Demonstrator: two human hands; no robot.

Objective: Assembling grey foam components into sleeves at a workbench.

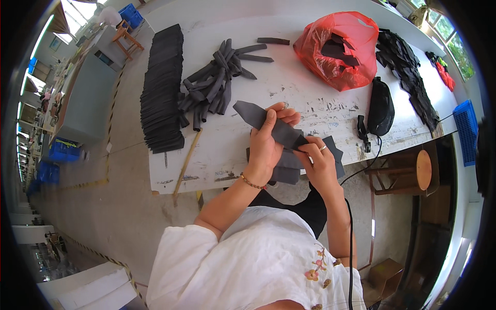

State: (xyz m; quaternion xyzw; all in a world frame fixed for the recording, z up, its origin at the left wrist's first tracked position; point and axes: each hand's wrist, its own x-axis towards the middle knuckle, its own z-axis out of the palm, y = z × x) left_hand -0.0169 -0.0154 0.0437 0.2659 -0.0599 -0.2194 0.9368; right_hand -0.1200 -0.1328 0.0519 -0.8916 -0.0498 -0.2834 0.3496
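A dark grey fabric strip [251,114] with a tapered end is held slantwise above the table's front edge. My left hand [266,139] grips it, thumb on top and the other fingers behind it. At the strip's lower right end, my right hand [319,164] pinches it between thumb and fingers. Below both hands, flat dark grey fabric pieces [287,174] lie in a loose pile at the table edge, partly covered by my hands. Several rolled grey fabric tubes [219,77] lie heaped beyond my left hand.
On the white table [279,57], a long stack of black fabric pieces [163,88] runs along the left. A red plastic bag [336,72] holds dark pieces at the back right. Beside it are a black pouch [381,108] with a cable and more black strips [408,72]. A wooden stool [423,170] stands right.
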